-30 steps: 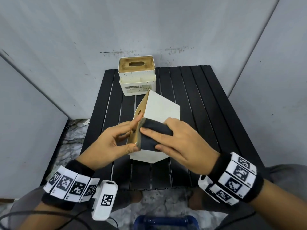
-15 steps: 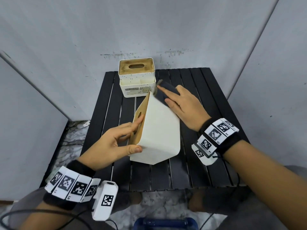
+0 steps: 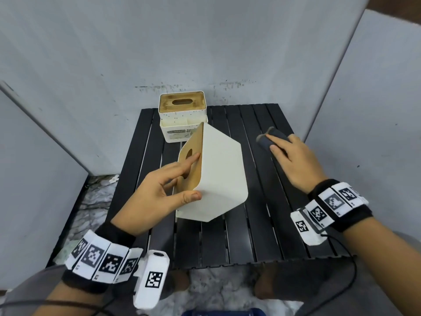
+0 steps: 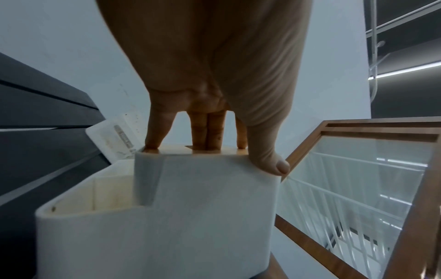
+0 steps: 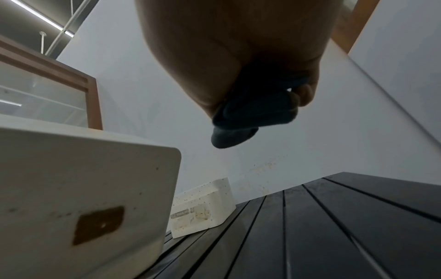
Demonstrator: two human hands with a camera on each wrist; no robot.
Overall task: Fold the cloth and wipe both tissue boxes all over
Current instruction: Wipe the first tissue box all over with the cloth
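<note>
A plain white tissue box [image 3: 218,176] lies tilted on its side mid-table, its wooden slotted lid facing left. My left hand [image 3: 192,176] grips it, thumb on the near white edge and fingers on the lid, two of them in the slot [image 4: 207,147]. My right hand [image 3: 282,144] is off the box, to its far right above the table, and pinches the folded dark cloth [image 3: 270,139] [image 5: 250,117]. The second tissue box [image 3: 182,117], speckled white with a wooden lid, stands upright at the back, apart from both hands.
The black slatted table [image 3: 250,236] is hemmed in by grey wall panels at the back, left and right. Bare slats lie under my right hand and along the near edge. A blue object [image 3: 223,313] sits on the floor below the near edge.
My right hand swept the cloth along the box's upper side from the near end to the far end, then came off it to the right. The left hand kept its hold.
</note>
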